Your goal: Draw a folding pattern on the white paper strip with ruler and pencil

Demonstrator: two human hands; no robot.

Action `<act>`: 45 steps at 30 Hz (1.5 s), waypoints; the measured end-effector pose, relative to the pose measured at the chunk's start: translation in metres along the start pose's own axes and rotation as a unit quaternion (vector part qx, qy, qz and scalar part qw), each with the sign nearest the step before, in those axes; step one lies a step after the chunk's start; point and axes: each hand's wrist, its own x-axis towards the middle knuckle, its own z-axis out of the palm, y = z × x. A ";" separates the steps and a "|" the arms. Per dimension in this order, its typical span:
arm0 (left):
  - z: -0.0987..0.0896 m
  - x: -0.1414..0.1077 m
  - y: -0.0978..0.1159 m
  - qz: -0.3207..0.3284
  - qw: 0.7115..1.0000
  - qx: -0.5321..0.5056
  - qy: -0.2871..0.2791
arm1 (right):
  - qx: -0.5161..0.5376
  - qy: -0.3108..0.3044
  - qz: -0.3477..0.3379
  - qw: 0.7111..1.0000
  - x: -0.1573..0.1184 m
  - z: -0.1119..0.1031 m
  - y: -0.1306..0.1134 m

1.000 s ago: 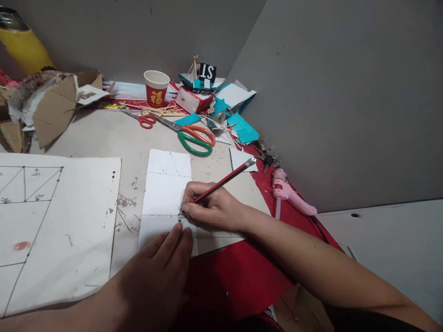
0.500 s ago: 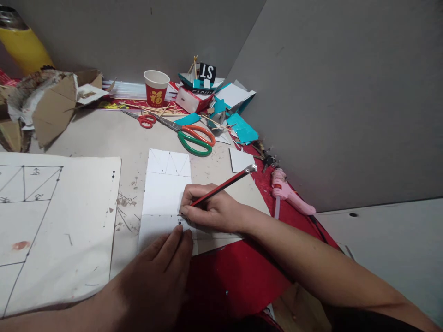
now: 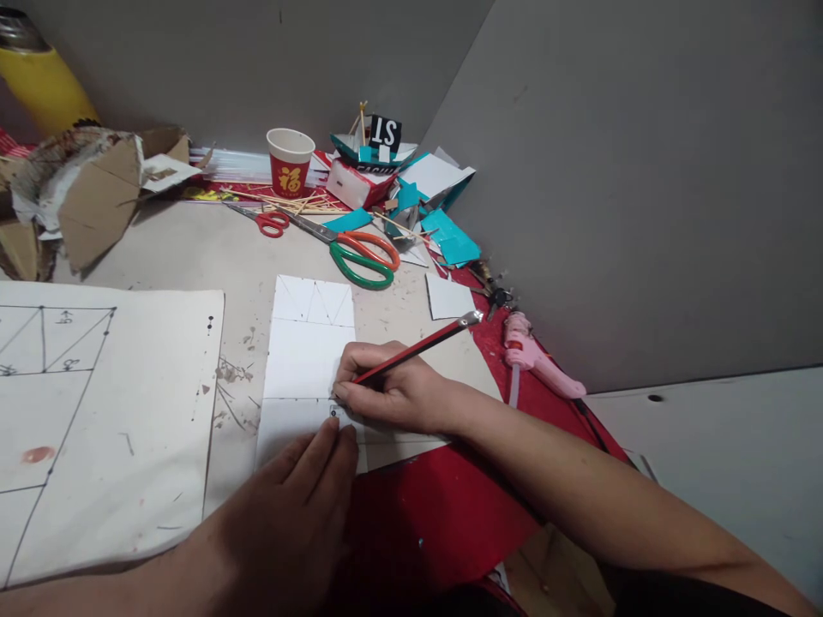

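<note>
My right hand (image 3: 392,387) is closed round a red and black pencil (image 3: 417,346), its tip down at the right part of a line on a white card strip (image 3: 302,360). Pencilled zigzag lines cross the top end of the strip. My left hand (image 3: 302,497) lies flat over the strip's lower end, fingers stretched out beside a small printed mark (image 3: 335,412). The pencil tip itself is hidden by my right fingers.
A large drawn sheet (image 3: 147,411) lies at left. Behind are green-orange scissors (image 3: 363,259), small red scissors (image 3: 273,224), a paper cup (image 3: 291,163), a boat model (image 3: 373,150) and cardboard pieces (image 3: 103,201). A pink glue gun (image 3: 537,358) lies at right.
The top end of the pencil has tilted slightly to the right and down. Both hands have stayed almost in place.
</note>
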 end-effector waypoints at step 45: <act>0.001 -0.002 -0.001 0.006 1.000 0.000 -0.007 | 0.003 -0.003 0.001 1.000 0.001 -0.001 -0.003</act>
